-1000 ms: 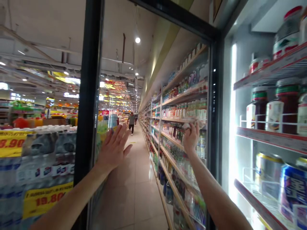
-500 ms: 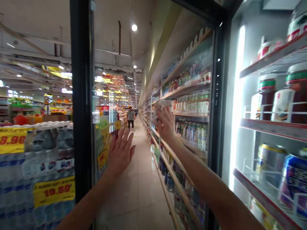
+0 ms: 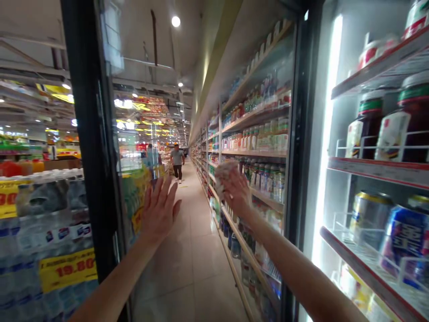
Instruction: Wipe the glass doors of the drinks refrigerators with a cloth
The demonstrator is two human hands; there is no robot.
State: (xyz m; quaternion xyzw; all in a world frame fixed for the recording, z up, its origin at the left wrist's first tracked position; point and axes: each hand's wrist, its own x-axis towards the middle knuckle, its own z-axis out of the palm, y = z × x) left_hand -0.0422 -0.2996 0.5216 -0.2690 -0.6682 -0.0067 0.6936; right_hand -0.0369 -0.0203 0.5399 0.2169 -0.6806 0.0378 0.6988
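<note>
- The left hand (image 3: 158, 213), fingers slightly spread, faced the door's (image 3: 97, 147) left half.
- The right hand's (image 3: 238, 194) fingers pressed the cloth (image 3: 224, 170) near the door's middle.
- Harder pushing risked swinging the door.

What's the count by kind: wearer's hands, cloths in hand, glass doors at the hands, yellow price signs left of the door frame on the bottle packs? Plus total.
Hands: 2 (left hand, right hand)
Cloth: 1, at the right hand
Glass door: 1
Yellow price signs: 2, one cut off by the picture edge
Total: 6
</note>
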